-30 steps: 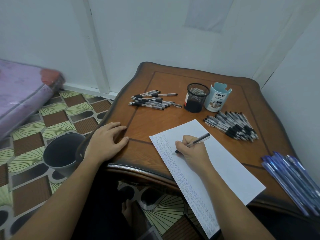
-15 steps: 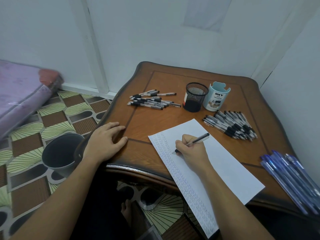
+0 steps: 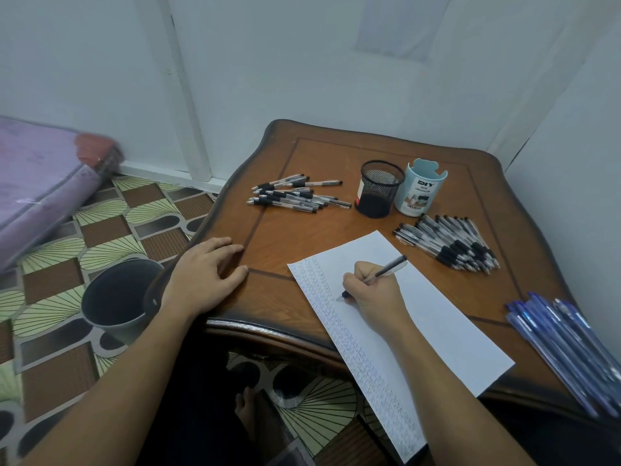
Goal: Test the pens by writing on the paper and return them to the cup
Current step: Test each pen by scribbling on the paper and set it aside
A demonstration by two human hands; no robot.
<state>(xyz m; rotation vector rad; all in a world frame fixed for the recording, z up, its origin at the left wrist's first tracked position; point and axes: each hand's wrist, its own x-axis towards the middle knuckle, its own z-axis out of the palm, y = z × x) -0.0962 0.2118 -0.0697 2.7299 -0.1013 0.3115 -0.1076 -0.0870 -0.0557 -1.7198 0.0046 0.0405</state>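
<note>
Wooden and dark-rimmed, the table (image 3: 336, 153) is standing in a corner of white walls, with a patterned floor (image 3: 60, 237) spreading out to its left. A sheet of paper (image 3: 453, 317) is lying slantwise on the near part of the top, its near end hanging over the edge, and its left margin is carrying a dense column of small scribbles. The right hand (image 3: 373, 295) is resting on the sheet, its fingers curled and pinching a black-gripped pen (image 3: 386, 269), whose tip is touching the paper just beside the scribbles. The left hand (image 3: 205, 274) is lying flat on the table's left edge, fingers relaxed and slightly spread, holding nothing.

Farther back, a black mesh cup (image 3: 381, 190) and a pale blue organizer cup (image 3: 420, 191) are standing upright side by side. One loose pile of pens (image 3: 295, 196) is lying to the left of the mesh cup, and a second pile (image 3: 450, 245) is lying in front of the blue cup, near the paper's far corner. A bundle of blue pens (image 3: 564, 344) is lying at the table's right edge. On the floor, a grey bucket (image 3: 117, 297) is sitting against the table, and a purple mattress (image 3: 40, 176) is lying by the wall.
</note>
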